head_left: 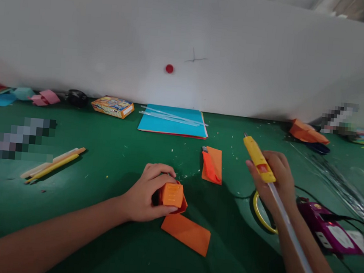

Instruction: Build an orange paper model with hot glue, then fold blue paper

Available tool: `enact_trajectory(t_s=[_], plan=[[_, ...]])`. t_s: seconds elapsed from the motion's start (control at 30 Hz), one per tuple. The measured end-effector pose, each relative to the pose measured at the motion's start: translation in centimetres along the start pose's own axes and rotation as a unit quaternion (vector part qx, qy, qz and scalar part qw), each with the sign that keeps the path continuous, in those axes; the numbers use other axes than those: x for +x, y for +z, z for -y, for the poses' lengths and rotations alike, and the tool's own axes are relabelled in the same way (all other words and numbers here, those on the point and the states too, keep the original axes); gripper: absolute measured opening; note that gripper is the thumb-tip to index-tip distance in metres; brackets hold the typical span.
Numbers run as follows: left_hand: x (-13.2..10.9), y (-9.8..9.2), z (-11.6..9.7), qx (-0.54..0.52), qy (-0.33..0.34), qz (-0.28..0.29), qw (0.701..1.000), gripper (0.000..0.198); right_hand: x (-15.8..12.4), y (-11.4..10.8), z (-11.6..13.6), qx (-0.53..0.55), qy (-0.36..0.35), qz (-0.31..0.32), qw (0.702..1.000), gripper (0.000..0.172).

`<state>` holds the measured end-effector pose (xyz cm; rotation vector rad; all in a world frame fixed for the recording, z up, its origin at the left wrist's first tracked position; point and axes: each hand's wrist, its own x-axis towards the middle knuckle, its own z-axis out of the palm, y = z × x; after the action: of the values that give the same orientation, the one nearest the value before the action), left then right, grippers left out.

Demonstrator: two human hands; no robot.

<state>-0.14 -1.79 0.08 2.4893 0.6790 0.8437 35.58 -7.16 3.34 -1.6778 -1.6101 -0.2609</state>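
My left hand [151, 193] is closed around a small orange folded-paper box [173, 195] low over the green table. Just below it lies a flat orange paper strip [188, 234]. On the right, my right hand [275, 181] grips a yellow glue gun [259, 158], its nozzle pointing up and to the left. A long clear glue stick [294, 235] sticks out of its rear along my forearm. Between the hands, a red-orange box cutter [209, 164] rests on another piece of orange paper [218, 156].
A yellow-handled pair of scissors or ring [262, 216] and a purple power strip [323, 229] with black cords lie at right. Glue sticks rest on blue paper [170, 125] at the back, near an orange patterned box [113, 106]. Pencils [55, 165] lie at left.
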Motion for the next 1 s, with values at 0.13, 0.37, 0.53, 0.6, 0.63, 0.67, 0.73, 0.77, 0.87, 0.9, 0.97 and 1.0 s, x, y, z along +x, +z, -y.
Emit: enact_trajectory(t_s=[0.13, 0.37, 0.53, 0.6, 0.63, 0.67, 0.73, 0.77, 0.87, 0.9, 0.97, 1.0], plan=[[-0.1, 0.0, -0.1, 0.000, 0.002, -0.009, 1.000, 0.044, 0.2, 0.2, -3.0, -0.134, 0.011, 0.143, 0.981, 0.033], [-0.1, 0.1, -0.3, 0.024, -0.003, -0.023, 0.999, 0.039, -1.3, 2.7, -3.7, -0.187, 0.027, 0.273, 0.943, 0.048], [0.1, 0.0, -0.5, 0.038, -0.010, -0.023, 0.999, 0.039, -1.5, 2.5, -3.3, -0.258, 0.071, 0.276, 0.923, 0.053], [0.2, -0.1, -0.6, 0.046, -0.019, -0.020, 0.999, 0.038, -1.4, 2.2, -3.4, -0.263, 0.079, 0.284, 0.918, 0.053], [0.2, -0.2, -0.7, 0.051, -0.025, -0.019, 0.998, 0.038, -1.4, 2.1, -3.5, -0.260, 0.078, 0.295, 0.916, 0.051], [0.3, -0.2, -0.7, 0.054, -0.030, -0.018, 0.998, 0.038, -1.3, 2.0, -3.6, -0.255, 0.075, 0.306, 0.914, 0.048], [0.3, -0.3, -0.8, 0.056, -0.036, -0.018, 0.998, 0.038, -1.4, 2.0, -4.0, -0.243, 0.068, 0.325, 0.912, 0.044], [0.3, -0.3, -0.8, 0.055, -0.037, -0.020, 0.998, 0.039, -1.4, 1.9, -4.2, -0.240, 0.065, 0.330, 0.911, 0.044], [0.3, -0.2, -0.8, 0.052, -0.037, -0.022, 0.998, 0.039, -1.3, 1.3, -4.5, -0.209, 0.034, 0.339, 0.917, 0.057], [0.3, -0.2, -0.7, 0.051, -0.035, -0.023, 0.998, 0.039, -1.3, 0.9, -4.3, -0.192, 0.016, 0.331, 0.924, 0.061], [0.3, -0.2, -0.8, 0.049, -0.030, -0.026, 0.998, 0.038, -1.4, -0.2, -3.1, -0.150, -0.027, 0.306, 0.940, 0.063], [0.3, -0.2, -0.8, 0.049, -0.028, -0.027, 0.998, 0.038, -1.7, -0.8, -2.0, -0.135, -0.041, 0.289, 0.947, 0.061]])
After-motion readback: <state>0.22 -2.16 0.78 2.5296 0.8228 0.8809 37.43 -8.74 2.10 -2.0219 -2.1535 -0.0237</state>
